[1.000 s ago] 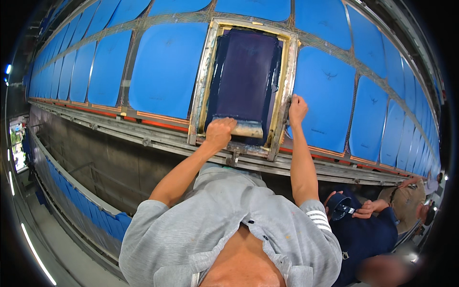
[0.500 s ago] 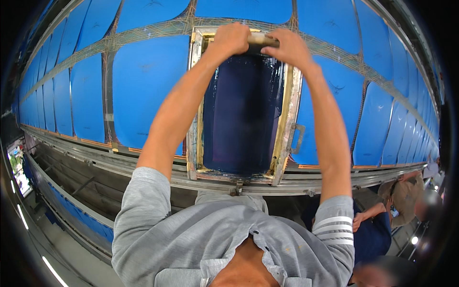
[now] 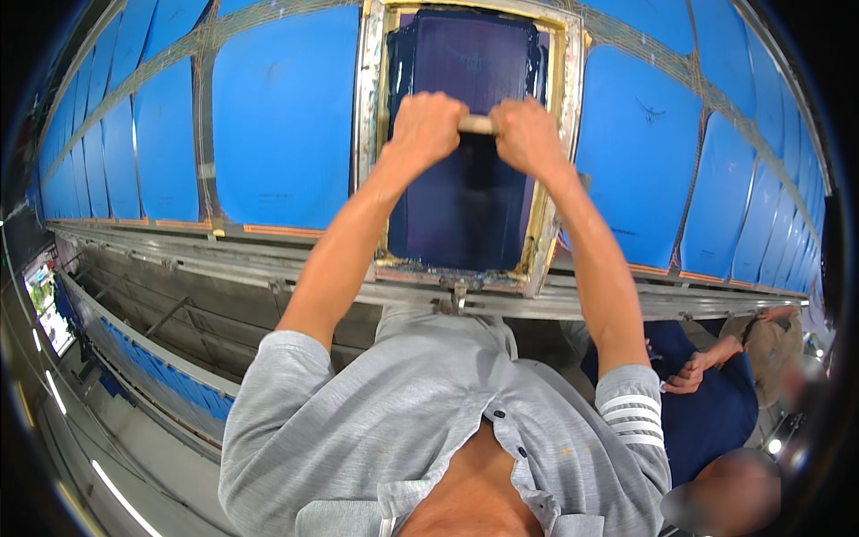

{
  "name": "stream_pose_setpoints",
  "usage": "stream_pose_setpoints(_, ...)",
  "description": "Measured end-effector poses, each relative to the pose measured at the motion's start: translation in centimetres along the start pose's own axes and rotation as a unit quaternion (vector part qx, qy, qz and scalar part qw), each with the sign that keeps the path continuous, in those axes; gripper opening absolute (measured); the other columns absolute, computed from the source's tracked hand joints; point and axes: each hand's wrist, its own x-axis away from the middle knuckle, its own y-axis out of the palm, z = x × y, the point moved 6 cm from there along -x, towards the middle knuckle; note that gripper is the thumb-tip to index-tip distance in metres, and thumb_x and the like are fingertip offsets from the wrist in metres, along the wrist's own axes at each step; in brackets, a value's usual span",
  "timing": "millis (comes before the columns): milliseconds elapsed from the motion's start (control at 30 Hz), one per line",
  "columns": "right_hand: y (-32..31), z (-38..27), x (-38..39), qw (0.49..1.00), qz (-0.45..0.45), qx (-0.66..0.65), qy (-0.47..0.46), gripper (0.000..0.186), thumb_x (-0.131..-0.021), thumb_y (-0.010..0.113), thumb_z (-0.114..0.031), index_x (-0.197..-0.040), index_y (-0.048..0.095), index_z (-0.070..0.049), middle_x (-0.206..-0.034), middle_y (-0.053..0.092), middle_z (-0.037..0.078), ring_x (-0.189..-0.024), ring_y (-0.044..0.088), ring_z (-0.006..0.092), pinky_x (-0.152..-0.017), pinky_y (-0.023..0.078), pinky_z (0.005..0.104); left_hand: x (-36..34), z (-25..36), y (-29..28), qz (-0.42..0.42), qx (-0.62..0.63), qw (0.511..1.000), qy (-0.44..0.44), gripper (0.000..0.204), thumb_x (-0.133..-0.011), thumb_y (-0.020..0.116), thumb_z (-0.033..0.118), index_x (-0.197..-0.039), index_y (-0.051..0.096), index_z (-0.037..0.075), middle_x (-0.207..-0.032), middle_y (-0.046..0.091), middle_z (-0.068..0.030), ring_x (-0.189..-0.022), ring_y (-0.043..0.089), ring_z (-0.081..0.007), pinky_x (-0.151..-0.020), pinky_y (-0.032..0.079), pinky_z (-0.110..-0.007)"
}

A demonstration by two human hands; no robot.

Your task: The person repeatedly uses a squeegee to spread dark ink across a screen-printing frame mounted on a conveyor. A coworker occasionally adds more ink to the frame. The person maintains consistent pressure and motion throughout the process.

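Note:
My left hand (image 3: 428, 127) and my right hand (image 3: 528, 134) are both closed round the pale handle of a squeegee (image 3: 477, 125), knuckles up, a short gap between them. The squeegee lies crosswise over the mesh of a screen printing frame (image 3: 369, 107); its blade is hidden under my hands. Dark blue ink (image 3: 456, 237) coats the mesh, thickest along the sides and below the squeegee. Beyond my hands the mesh looks purple, with a faint small mark. The frame's borders are metal and yellowed, smeared with ink.
Blue panels (image 3: 282, 125) lie in rows on the long table to both sides. A metal rail (image 3: 626, 300) with a clamp (image 3: 460, 291) edges it nearest me. People (image 3: 689, 376) are at the right. At the lower left runs another table with blue pieces (image 3: 170, 353).
Both hands have drawn the squeegee from the far end of the frame toward me, to about its middle. The far part of the mesh now shows; my view has shifted slightly.

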Motion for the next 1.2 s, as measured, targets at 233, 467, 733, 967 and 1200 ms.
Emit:
stream_pose_setpoints(233,3.1,-9.1,15.4,0.996,-0.054,-0.062,0.037,0.013,-0.073,0.063,-0.005,-0.085,0.068,-0.003,-0.087,0.065,0.014,-0.09,0.066,0.032,-0.102,0.046,0.0529,16.3,7.1,4.1,-0.001,0.085,0.996,0.008,0.02,-0.073,0.064,0.001,-0.085,0.075,0.012,-0.076,0.071,-0.0113,-0.071,0.071,-0.0329,-0.061,0.055,-0.045)
stream_pose_setpoints(467,3.4,-7.9,14.1,0.994,-0.078,-0.069,0.037,0.013,-0.072,0.061,-0.006,-0.081,0.071,-0.006,-0.082,0.069,0.014,-0.082,0.069,0.0332,-0.088,0.05,0.0509,14.4,6.2,3.7,-0.1,0.052,0.994,-0.01,0.026,-0.07,0.065,0.003,-0.087,0.079,0.017,-0.074,0.071,-0.015,-0.072,0.07,-0.037,-0.065,0.055,-0.049)
stream_pose_setpoints(733,-1.1,4.6,-3.8,0.997,-0.056,0.008,0.045,0.018,-0.076,0.058,-0.012,-0.086,0.073,-0.008,-0.087,0.073,0.016,-0.081,0.071,0.0362,-0.072,0.056,0.0487,-5.9,-1.0,-1.4,-0.01,-0.009,1.0,0.004,0.022,-0.073,0.064,0.01,-0.087,0.078,0.02,-0.082,0.072,-0.0145,-0.081,0.071,-0.0358,-0.07,0.056,-0.049)
stream_pose_setpoints(967,-2.9,13.6,-15.7,0.995,-0.075,0.031,0.065,0.023,-0.079,0.061,-0.017,-0.096,0.074,-0.01,-0.09,0.073,0.019,-0.087,0.071,0.0387,-0.077,0.057,0.0488,-19.3,-5.3,-5.0,0.002,-0.023,1.0,0.009,0.029,-0.074,0.064,0.014,-0.098,0.078,0.019,-0.091,0.074,-0.0164,-0.088,0.071,-0.0371,-0.077,0.056,-0.049)
stream_pose_setpoints(1200,-1.3,12.2,-14.1,0.995,-0.064,0.029,0.064,0.024,-0.075,0.061,-0.013,-0.095,0.074,-0.011,-0.091,0.073,0.018,-0.088,0.071,0.0386,-0.077,0.057,0.0501,-17.0,-5.1,-3.8,0.022,-0.045,0.998,0.029,0.031,-0.072,0.064,0.013,-0.099,0.079,0.019,-0.083,0.072,-0.0188,-0.081,0.071,-0.0382,-0.072,0.056,-0.049)
